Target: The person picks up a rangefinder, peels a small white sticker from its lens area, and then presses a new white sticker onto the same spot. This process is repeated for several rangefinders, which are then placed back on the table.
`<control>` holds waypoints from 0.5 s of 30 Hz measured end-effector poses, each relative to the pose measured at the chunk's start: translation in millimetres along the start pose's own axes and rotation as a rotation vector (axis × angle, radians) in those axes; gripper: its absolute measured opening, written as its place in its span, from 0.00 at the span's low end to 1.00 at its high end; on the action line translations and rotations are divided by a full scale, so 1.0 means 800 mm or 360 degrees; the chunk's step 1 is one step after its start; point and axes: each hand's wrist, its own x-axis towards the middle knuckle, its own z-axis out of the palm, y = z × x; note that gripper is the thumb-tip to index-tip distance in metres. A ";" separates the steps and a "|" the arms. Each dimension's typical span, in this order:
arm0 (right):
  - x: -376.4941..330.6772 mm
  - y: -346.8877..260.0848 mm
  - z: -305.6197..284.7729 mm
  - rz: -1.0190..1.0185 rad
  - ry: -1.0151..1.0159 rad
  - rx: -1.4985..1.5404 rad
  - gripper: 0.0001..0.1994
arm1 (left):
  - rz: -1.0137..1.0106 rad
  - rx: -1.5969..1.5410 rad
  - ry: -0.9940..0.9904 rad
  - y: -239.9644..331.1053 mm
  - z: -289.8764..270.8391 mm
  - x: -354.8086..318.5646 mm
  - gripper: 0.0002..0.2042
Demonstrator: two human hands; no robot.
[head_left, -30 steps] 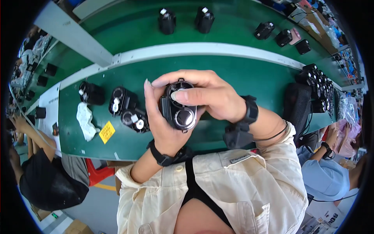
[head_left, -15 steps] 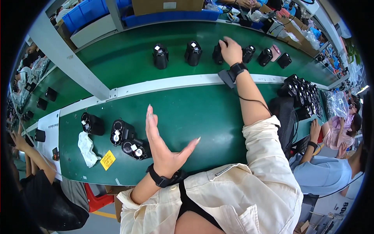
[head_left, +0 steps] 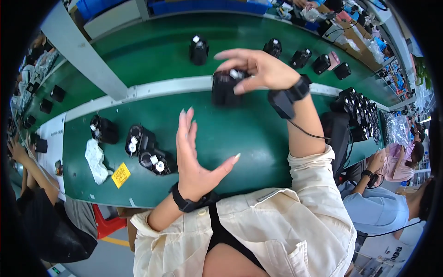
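Note:
My right hand grips a black rounded housing from above, fingers over its top and thumb on its near side. The housing, with a small white square on top, is held over the white rail and the near bench edge; motion blurs it a little. My left hand hovers over the green bench, palm turned right, thumb spread from the fingers, holding nothing. To its left lie two black housings with round openings, one behind the other. Another black housing stands farther left.
Beyond the rail, a green belt carries several spaced black housings and a pink one. Many more are massed at right. A crumpled white sheet and yellow note lie left. People sit on both sides.
My right hand has come back from the belt toward me and leftward, carrying a black housing across the rail. My left hand stays spread over the bench. The whole view has shifted slightly.

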 end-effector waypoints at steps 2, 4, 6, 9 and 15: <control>-0.009 -0.023 0.047 -0.0115 -0.0537 0.0224 0.39 | -0.0239 -0.0497 0.0022 0.011 0.002 -0.002 0.55; -0.019 -0.044 0.085 -0.0231 -0.0566 0.0161 0.37 | -0.0218 -0.0456 -0.0082 0.010 -0.008 0.001 0.55; -0.023 -0.056 0.097 -0.0377 -0.0590 0.0052 0.35 | -0.0013 -0.0381 -0.0302 0.002 -0.018 0.008 0.55; -0.033 -0.067 0.093 -0.0840 0.0113 -0.0620 0.27 | -0.0087 -0.0427 -0.0051 -0.002 -0.011 -0.002 0.54; -0.032 -0.061 0.125 -0.0982 0.0309 -0.0737 0.15 | 0.0122 -0.0133 0.0013 -0.004 -0.017 -0.007 0.54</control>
